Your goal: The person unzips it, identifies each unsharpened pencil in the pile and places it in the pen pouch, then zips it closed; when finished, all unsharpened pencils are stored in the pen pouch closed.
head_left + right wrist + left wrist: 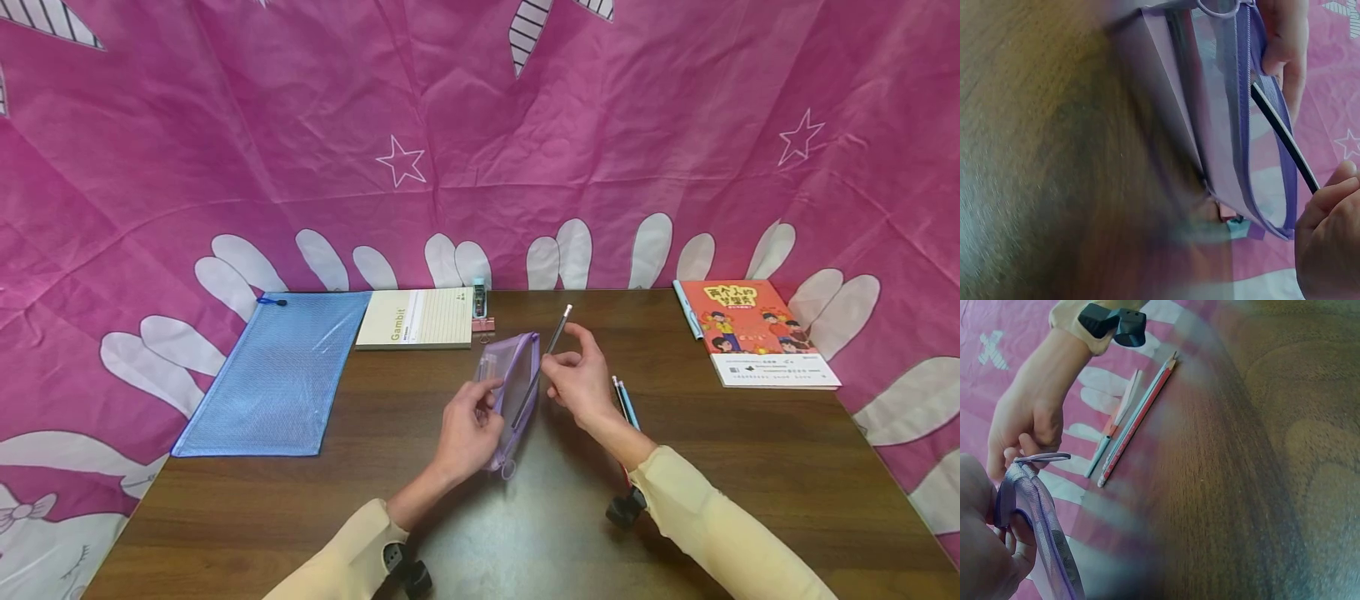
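My left hand (468, 425) grips a see-through purple zip pencil pouch (517, 350) by its near side, fingers at the unzipped edge. A ring pull hangs from the pouch's near end. Between thumb and fingers, my right hand (581, 375) pinches a dark pencil (557, 329) with a white eraser end pointing up. The pencil slants down, and in the right wrist view its lower end (1263, 97) sits at the pouch's zip opening. A pale shape shows through the mesh. Beside my right wrist lie several pencils (628, 402), partly hidden by the forearm; one is red (1141, 415).
On the left lies a blue mesh zip folder (270, 375). A Gambit notebook (416, 318) is at the back, beside a small teal-topped item (479, 296) and a pink binder clip (483, 325). Far right are a red-covered book (757, 329) and a light blue pen (688, 310).
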Tool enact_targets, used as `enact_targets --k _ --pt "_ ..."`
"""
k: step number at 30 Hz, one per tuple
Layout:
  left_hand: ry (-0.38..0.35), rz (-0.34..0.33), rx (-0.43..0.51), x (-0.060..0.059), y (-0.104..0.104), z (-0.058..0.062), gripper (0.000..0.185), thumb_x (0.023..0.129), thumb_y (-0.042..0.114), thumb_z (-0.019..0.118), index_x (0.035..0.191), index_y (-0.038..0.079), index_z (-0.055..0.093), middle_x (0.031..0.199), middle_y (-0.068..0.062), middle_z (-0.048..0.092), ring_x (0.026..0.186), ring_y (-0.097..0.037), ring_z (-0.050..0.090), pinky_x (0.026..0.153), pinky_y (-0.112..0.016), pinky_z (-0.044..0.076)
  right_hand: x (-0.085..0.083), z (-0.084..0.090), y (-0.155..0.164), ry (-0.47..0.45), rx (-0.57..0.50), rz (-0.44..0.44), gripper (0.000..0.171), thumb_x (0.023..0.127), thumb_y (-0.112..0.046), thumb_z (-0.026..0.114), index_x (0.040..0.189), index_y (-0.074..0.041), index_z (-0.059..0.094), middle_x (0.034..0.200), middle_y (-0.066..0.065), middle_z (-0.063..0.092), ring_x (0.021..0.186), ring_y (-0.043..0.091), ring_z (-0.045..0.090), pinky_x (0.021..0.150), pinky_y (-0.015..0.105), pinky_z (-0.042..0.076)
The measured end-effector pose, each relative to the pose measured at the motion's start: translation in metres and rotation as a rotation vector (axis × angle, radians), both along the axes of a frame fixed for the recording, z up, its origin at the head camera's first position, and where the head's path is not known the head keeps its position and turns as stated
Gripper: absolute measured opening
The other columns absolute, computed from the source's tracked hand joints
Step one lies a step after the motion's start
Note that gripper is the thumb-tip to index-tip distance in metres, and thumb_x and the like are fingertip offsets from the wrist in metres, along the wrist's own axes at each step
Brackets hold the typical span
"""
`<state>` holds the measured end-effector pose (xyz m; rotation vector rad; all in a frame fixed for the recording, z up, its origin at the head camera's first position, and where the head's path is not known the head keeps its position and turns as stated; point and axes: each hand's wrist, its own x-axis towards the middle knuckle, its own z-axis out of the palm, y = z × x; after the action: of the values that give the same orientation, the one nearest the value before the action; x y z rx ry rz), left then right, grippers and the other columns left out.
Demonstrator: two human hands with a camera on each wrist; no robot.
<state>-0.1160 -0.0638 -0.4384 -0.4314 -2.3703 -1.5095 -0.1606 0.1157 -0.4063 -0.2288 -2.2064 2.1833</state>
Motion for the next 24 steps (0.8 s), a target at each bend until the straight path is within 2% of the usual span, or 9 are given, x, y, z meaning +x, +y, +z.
enact_targets --k 10,15,24 --pt "-0.011 -0.004 -0.008 -0.001 0.001 0.001 0.051 0.068 -0.012 0.055 0.116 -0.004 0.069 0.085 -0.006 0.056 0.072 -0.012 0.053 0.06 -0.022 0.048 0.007 -0.013 -0.012 0.035 0.018 0.027 0.069 0.085 0.003 0.064 0.146 -0.012 0.038 0.082 0.012 0.063 0.044 0.014 0.051 0.039 0.023 0.042" --pt "-0.004 0.0 -0.014 0.0 0.001 0.001 0.05 0.068 -0.012 0.056 0.116 -0.004 0.069 0.085 -0.005 0.056 0.071 -0.012 0.053 0.06 -0.022 0.047 0.012 -0.017 -0.015 0.016 0.046 0.043 0.07 0.083 -0.001 0.065 0.147 -0.016 0.038 0.083 0.011 0.064 0.044 0.015 0.052 0.04 0.026 0.046" --pt "-0.005 -0.001 -0.011 -0.001 0.001 0.001 0.05 0.068 -0.012 0.058 0.117 -0.004 0.068 0.085 -0.004 0.056 0.072 -0.014 0.055 0.06 -0.022 0.047 0.024 -0.017 -0.025 0.019 0.195 0.074 0.076 0.082 -0.003 0.07 0.149 -0.015 0.036 0.081 0.009 0.068 0.043 0.016 0.054 0.04 0.027 0.045"
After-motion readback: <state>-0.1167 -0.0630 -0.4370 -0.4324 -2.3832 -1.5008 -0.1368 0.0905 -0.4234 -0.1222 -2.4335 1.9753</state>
